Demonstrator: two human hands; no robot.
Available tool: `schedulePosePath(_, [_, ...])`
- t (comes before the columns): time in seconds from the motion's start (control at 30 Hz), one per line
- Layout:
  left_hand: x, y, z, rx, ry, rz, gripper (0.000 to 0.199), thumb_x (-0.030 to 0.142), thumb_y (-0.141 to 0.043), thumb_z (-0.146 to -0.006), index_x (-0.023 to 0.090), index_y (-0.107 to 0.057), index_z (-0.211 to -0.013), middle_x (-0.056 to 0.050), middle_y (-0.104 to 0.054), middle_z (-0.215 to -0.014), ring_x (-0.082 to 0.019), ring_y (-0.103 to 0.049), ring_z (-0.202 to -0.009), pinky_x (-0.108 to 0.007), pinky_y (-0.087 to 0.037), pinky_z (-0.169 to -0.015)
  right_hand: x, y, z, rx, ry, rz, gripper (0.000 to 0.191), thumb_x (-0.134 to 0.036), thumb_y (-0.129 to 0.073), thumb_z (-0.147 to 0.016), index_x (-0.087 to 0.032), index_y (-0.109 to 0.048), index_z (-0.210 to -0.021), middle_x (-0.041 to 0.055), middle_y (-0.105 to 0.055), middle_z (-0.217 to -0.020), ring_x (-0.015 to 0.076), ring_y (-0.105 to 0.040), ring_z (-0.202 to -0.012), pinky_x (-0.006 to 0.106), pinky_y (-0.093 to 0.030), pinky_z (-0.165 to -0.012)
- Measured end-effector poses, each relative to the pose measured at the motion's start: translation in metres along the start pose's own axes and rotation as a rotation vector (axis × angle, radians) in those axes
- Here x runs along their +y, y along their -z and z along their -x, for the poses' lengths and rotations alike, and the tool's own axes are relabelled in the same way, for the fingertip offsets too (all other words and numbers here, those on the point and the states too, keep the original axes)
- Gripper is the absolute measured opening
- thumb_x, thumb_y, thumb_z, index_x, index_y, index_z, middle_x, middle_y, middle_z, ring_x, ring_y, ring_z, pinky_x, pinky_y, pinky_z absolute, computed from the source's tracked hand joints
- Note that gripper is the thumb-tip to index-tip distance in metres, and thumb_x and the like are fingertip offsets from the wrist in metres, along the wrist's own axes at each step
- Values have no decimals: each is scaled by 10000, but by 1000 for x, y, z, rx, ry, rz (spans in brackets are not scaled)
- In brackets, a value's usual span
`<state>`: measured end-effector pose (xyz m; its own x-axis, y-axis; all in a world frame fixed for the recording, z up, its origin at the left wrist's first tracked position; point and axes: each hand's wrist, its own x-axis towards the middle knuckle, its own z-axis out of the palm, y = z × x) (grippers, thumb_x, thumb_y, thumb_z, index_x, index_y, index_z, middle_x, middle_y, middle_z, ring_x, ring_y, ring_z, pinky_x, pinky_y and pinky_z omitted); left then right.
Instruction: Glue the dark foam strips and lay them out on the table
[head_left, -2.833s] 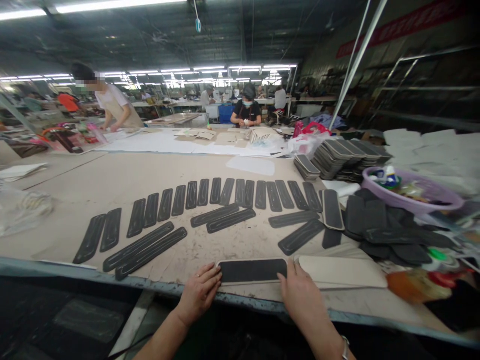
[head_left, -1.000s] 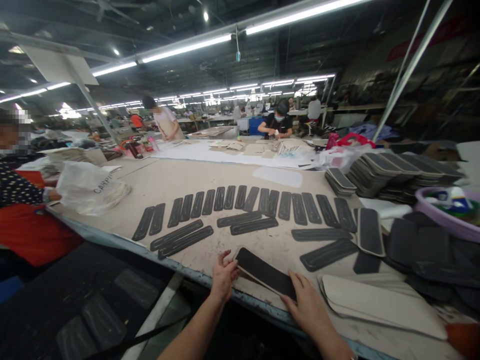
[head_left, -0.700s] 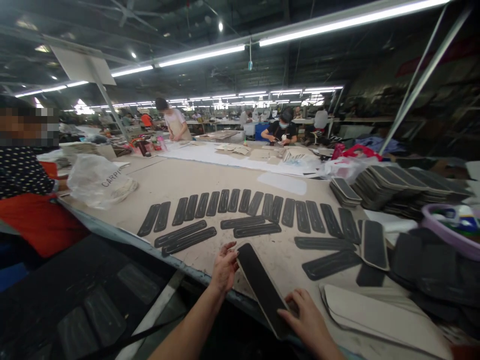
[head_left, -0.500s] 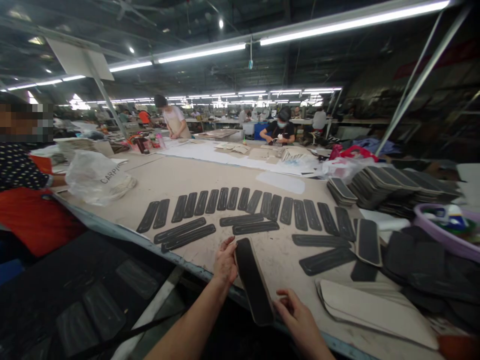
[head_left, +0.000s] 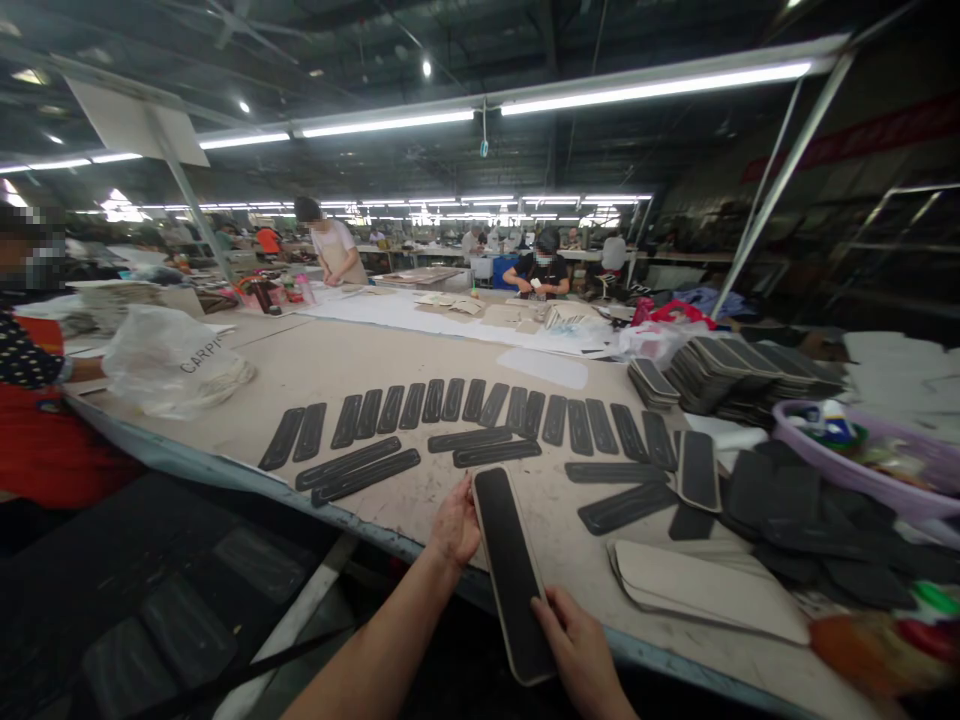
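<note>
A long black panel with a pale border and rounded corners (head_left: 511,570) is held up at the front edge of the table. My left hand (head_left: 457,522) grips its upper left side, the fingers partly hidden behind it. On the lower right edge, my right hand (head_left: 574,640) is closed with the thumb on the black face. Beyond the panel, several dark strips with glossy marks (head_left: 433,400) stand side by side in an arc on the table (head_left: 375,350). More strips (head_left: 497,453) lie crosswise nearer to me. A similar pale-edged panel (head_left: 697,470) rests at the right end.
Pale panels (head_left: 712,590) lie stacked at front right, beside dark pieces (head_left: 802,500) and a purple basin (head_left: 795,425). Stacked dark panels (head_left: 727,370) stand behind. A plastic bag (head_left: 172,360) sits at left, near a person in orange (head_left: 52,430). Co-workers work across the table.
My right hand has closed on the panel's lower right edge, where its fingers were looser beside it. The camera view has turned slightly to the right.
</note>
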<state>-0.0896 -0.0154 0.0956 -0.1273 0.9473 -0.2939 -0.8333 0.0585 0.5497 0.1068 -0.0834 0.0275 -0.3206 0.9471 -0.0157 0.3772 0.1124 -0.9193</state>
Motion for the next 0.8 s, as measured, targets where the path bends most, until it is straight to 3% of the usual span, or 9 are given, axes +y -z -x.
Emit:
schedulePosePath(0.1, [-14,3,16,-147,211,-48,409,473,-611,-819,101,-643,-985,-121,-708,-911,-249,-682,-841,-347,-546,-742,-4,-2,10,74,-24,-20,443,-603,-412,-864,-208,-478,-671,-6,-498,-624,175,-497,-619,264,-376,-578])
schedulePosePath(0.23, [-43,15,30,-205,379,-87,328,353,-652,-811,81,-639,-992,-174,-663,-1107,-291,-650,-990,-388,-537,-799,-7,-2,20,61,-61,-88,458,-622,-392,-861,-205,-489,-698,4,-524,-667,179,-502,-651,264,-385,-597])
schedulePosePath(0.4, [-58,20,33,-163,377,-137,273,305,-662,-813,72,-646,-955,-173,-687,-1030,-259,-673,-920,-354,-546,-766,-8,-2,26,34,-118,-82,452,-624,-434,-847,-198,-506,-713,-3,-509,-654,171,-474,-625,258,-361,-556])
schedulePosePath(0.57, [-53,17,37,-164,345,-175,278,313,-654,-817,64,-654,-939,-169,-705,-931,-247,-685,-849,-333,-546,-718,-13,-6,28,114,-85,-56,462,-619,-450,-834,-207,-452,-627,-11,-475,-604,169,-463,-605,260,-353,-558])
schedulePosePath(0.8, [-50,13,46,-130,342,-158,193,253,-688,-781,105,-642,-897,-123,-709,-877,-237,-686,-795,-329,-541,-675,-18,-5,34,79,-61,-51,453,-600,-417,-861,-200,-523,-679,10,-540,-653,188,-506,-647,272,-378,-601])
